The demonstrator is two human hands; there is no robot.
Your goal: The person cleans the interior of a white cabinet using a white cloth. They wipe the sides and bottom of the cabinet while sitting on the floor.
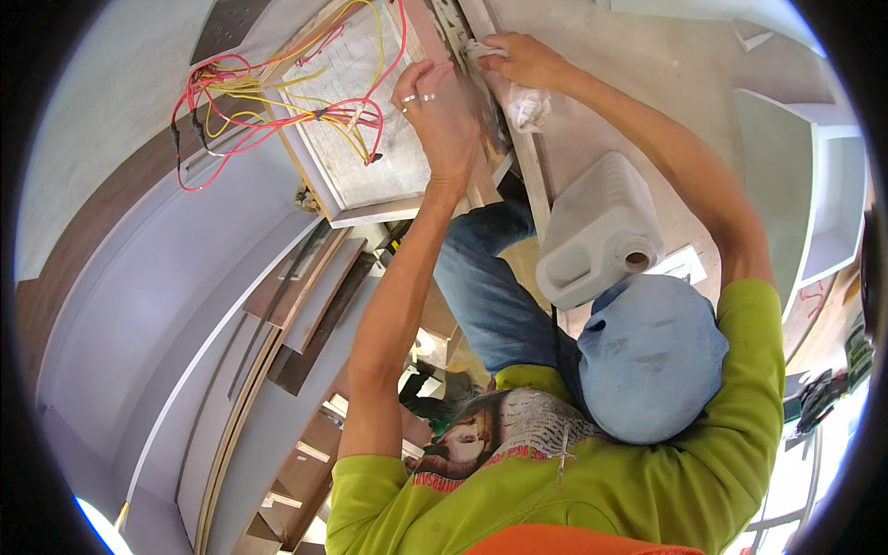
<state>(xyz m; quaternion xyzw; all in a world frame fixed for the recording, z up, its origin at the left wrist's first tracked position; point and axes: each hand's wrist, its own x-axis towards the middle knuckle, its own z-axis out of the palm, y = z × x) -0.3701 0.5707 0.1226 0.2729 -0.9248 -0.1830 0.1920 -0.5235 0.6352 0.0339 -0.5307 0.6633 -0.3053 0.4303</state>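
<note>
My right hand (524,61) is closed on a crumpled white cloth (529,107), whose loose end hangs below the fingers over a wooden edge strip. Two rings show on my left hand (440,118), which lies against a pinkish wooden board (430,31) along the side of an open panel box. Its fingers are bent, and the thumb side is hidden, so its hold cannot be made out. Between the two hands runs a dark, worn gap (479,90). Below the right hand, an uncapped translucent plastic jerrycan (590,222) leans by my bent knee.
Loose red and yellow electrical wires (277,118) dangle across the box's whitish panel (361,152) at the left. Long boards (298,298) and a wooden shelf unit (298,458) stand lower left. A pale cabinet piece (777,187) is at the right. A blue cloth cap (652,361) covers my raised knee.
</note>
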